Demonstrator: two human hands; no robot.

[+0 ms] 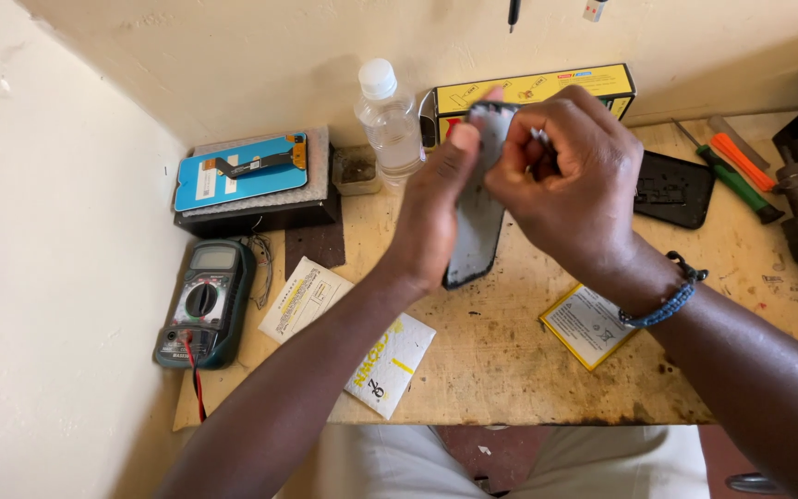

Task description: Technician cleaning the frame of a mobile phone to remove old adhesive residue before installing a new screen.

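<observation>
Wood bench (510,370): stained, set in cream wall corner.
My left hand (436,208): gripping phone frame (475,231).
My right hand (565,180): pinching frame's top.
Left side: multimeter (203,303).

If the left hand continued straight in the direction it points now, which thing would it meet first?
Probably the clear plastic bottle by the wall. The left hand, holding the phone frame, points up and away toward it, though depth is unclear, so it could pass beside it.
</observation>
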